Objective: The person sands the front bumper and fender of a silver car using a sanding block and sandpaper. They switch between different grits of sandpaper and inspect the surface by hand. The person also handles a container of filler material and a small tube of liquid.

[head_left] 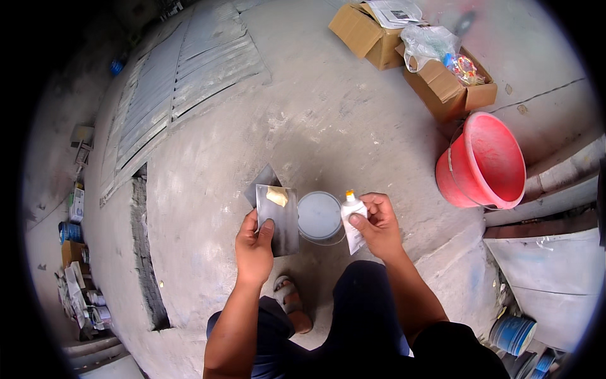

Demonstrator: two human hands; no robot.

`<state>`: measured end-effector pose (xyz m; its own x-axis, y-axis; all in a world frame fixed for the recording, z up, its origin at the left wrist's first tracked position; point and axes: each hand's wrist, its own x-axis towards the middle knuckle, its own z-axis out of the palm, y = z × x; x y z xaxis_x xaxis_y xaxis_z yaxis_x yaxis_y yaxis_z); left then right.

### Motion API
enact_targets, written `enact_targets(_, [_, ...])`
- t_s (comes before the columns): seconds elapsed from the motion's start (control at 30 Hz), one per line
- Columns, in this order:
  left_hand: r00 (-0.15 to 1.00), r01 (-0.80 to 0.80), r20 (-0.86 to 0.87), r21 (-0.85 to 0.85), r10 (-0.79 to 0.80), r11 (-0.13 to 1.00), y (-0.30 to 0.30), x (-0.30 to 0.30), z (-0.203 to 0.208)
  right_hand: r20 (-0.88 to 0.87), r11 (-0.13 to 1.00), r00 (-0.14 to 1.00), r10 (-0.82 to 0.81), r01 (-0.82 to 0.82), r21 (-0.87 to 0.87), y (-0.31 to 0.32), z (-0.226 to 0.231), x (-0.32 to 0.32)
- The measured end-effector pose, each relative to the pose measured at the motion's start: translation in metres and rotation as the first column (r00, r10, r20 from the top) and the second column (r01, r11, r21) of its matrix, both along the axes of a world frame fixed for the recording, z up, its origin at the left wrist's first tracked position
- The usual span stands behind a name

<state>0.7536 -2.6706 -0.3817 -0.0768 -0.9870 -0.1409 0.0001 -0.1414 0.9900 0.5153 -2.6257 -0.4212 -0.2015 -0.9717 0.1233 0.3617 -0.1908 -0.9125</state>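
My left hand (255, 247) is closed on a flat grey metal plate (279, 230), its thumb pressed on the front face. A dab of cream-coloured paste (277, 196) sits near the plate's upper edge. Behind it a second, darker plate (265, 175) sticks out at an angle, seemingly in the same hand. My right hand (377, 227) grips a white squeeze tube (355, 218), upright with its orange-tipped nozzle pointing up. Between the hands, lower down, stands a round can (319, 216) with a pale grey top and a wire handle.
A red bucket (456, 167) stands tilted-looking at the right. Beyond it are open cardboard boxes (442, 88) with a plastic bag (429, 44). Metal sheets (183, 69) lie at the far left, near a long floor gap (146, 252). Blue tins (512, 333) sit at the lower right.
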Motion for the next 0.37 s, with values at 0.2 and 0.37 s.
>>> enact_targets(0.2, [0.998,0.045,0.052,-0.019,-0.044,0.999,-0.001,-0.019,-0.001,0.131,0.994,0.986,0.103,-0.108,0.028,-0.009,0.013,0.018])
enact_targets(0.37, [0.991,0.049,0.129,-0.075,-0.039,0.996,-0.004,-0.018,-0.01,0.145,0.977,0.974,0.172,-0.187,0.101,-0.011,0.014,0.022])
